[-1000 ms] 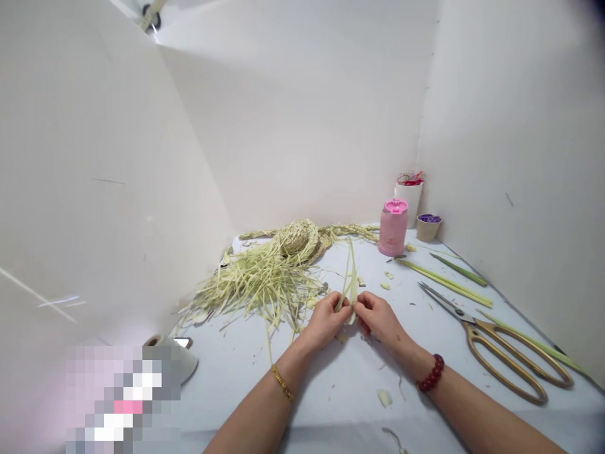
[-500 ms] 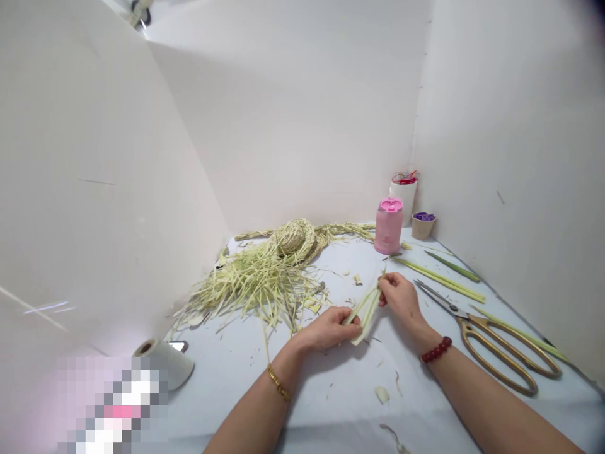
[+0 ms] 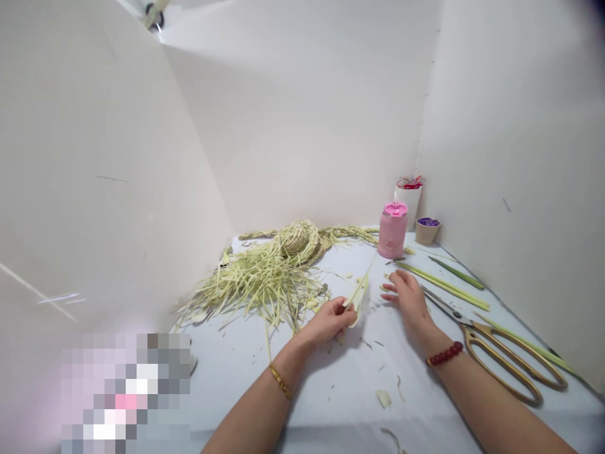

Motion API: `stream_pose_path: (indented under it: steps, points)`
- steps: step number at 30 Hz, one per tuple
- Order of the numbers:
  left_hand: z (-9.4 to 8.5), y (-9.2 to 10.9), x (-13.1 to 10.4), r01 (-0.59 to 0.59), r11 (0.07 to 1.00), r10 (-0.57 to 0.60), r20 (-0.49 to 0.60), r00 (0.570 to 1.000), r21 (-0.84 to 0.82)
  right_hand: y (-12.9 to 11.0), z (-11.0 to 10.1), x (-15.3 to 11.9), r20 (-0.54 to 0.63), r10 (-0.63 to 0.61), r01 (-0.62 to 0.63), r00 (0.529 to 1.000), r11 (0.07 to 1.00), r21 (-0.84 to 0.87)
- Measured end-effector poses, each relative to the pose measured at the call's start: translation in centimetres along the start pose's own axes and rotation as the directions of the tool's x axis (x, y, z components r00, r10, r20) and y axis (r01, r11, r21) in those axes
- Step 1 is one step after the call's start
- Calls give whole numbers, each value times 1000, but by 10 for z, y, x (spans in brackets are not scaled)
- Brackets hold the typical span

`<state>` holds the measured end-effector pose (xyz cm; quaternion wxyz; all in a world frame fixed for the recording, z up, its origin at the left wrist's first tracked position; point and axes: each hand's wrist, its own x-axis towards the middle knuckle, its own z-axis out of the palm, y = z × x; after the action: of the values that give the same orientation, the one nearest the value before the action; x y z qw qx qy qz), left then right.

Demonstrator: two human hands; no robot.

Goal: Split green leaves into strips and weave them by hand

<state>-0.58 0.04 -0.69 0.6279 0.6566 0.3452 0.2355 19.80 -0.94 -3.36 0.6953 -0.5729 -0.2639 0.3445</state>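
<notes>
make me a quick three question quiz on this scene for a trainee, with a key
1. Which hand holds the pale strips?
2. True or false: the right hand, near the scissors, grips nothing.
3. In the small brown cup, the contents are: a) red, b) purple, c) green?

Key:
1. The left hand.
2. True; its fingers are spread.
3. b.

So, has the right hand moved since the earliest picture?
Yes: the right hand has moved rightward, toward the resting scissors, and sits apart from the strips in the left hand.
</notes>
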Motion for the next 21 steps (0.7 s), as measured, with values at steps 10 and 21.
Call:
stream_pose_path:
  steps: [10, 21]
  points:
    - [2, -14, 10, -112, 993, 114, -130, 985, 20, 5, 25, -49, 536, 249, -99, 807, 951, -293]
    - [-1, -2, 7, -61, 944, 11, -151, 988, -325, 10, 11, -24, 229, 56, 18, 972, 951, -308]
